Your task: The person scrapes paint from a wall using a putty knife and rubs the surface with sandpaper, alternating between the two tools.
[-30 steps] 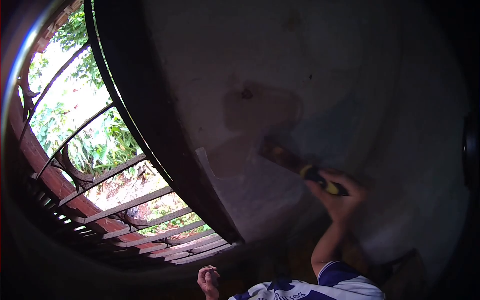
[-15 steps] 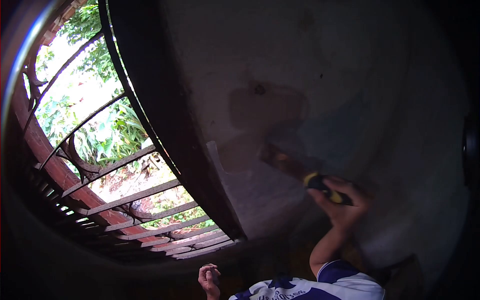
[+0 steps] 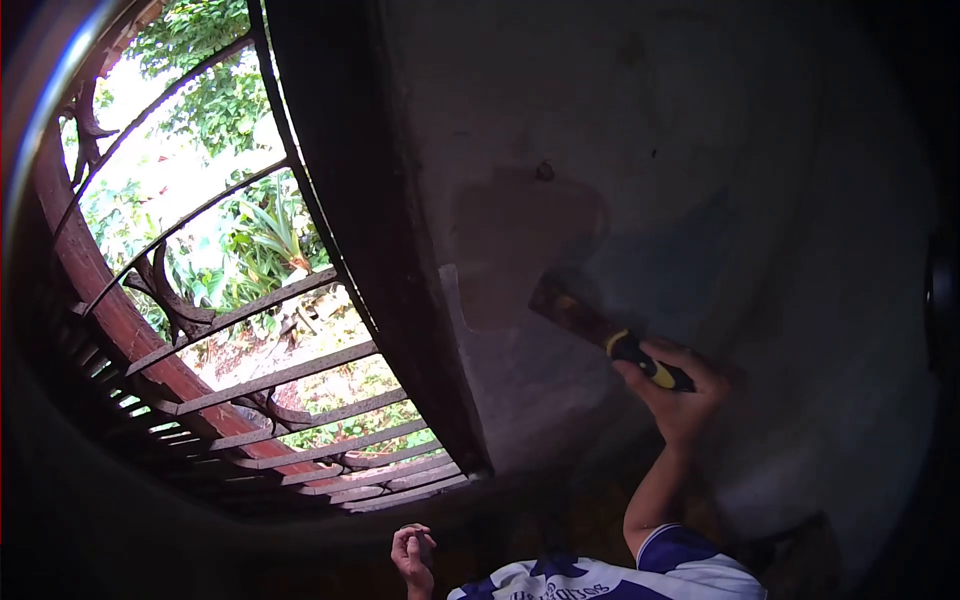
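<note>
My right hand (image 3: 685,388) is wrapped round the black and yellow handle of a putty knife (image 3: 572,308). Its broad, stained blade points up and left, at the pale wall (image 3: 560,400); whether it touches the surface is hard to tell in the dim light. Above the blade, a darker brownish patch (image 3: 520,225) marks the wall, with a small hole or knob (image 3: 544,171) at its top. A bluish area (image 3: 665,265) lies to the right of it. Low in the view, my left hand (image 3: 412,552) is held up with curled fingers, away from the wall; anything inside them is hidden.
On the left is a window with a metal grille (image 3: 270,380) and a reddish sill (image 3: 75,245), with bright plants outside. A dark window frame (image 3: 350,180) borders the wall. A light strip (image 3: 455,295) runs on the wall beside that frame.
The view has shifted a little, so the window and wall marks sit further right. The putty knife has moved slightly relative to the patch, still in my right hand. My left hand stays curled.
</note>
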{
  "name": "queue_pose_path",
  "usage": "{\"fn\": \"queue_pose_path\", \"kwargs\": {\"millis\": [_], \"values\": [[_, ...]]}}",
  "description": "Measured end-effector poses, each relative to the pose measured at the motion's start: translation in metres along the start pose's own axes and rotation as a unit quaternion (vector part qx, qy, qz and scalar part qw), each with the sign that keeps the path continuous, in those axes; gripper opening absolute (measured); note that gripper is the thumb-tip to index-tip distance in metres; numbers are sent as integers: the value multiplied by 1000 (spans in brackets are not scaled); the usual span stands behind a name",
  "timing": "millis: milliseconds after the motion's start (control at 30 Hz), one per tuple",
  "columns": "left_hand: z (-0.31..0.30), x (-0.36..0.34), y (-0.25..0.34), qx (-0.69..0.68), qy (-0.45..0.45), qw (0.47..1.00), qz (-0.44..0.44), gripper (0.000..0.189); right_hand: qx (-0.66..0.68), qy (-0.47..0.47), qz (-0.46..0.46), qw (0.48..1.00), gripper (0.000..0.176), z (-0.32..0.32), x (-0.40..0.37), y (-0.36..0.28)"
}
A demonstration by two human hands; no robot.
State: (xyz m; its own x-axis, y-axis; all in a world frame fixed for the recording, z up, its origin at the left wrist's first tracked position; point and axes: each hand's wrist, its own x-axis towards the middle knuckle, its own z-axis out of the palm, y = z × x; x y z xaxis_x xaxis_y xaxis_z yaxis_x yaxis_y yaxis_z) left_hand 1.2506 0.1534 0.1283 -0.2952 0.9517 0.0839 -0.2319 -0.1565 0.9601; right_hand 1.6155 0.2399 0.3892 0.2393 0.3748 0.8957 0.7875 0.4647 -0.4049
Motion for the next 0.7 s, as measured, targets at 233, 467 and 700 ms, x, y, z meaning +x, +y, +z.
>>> {"fn": "queue_pose_path", "kwargs": {"millis": [233,467,700], "values": [[-19,-5,-2,-2,0,1000,-1,23,4,-4,57,998,30,9,-1,-5],[-58,-5,-15,13,-40,999,12,18,64,2,175,983,28,-8,-74,-19],[-85,-8,-12,14,-35,999,0,12,143,45,221,964,31,-1,-107,-67]]}}
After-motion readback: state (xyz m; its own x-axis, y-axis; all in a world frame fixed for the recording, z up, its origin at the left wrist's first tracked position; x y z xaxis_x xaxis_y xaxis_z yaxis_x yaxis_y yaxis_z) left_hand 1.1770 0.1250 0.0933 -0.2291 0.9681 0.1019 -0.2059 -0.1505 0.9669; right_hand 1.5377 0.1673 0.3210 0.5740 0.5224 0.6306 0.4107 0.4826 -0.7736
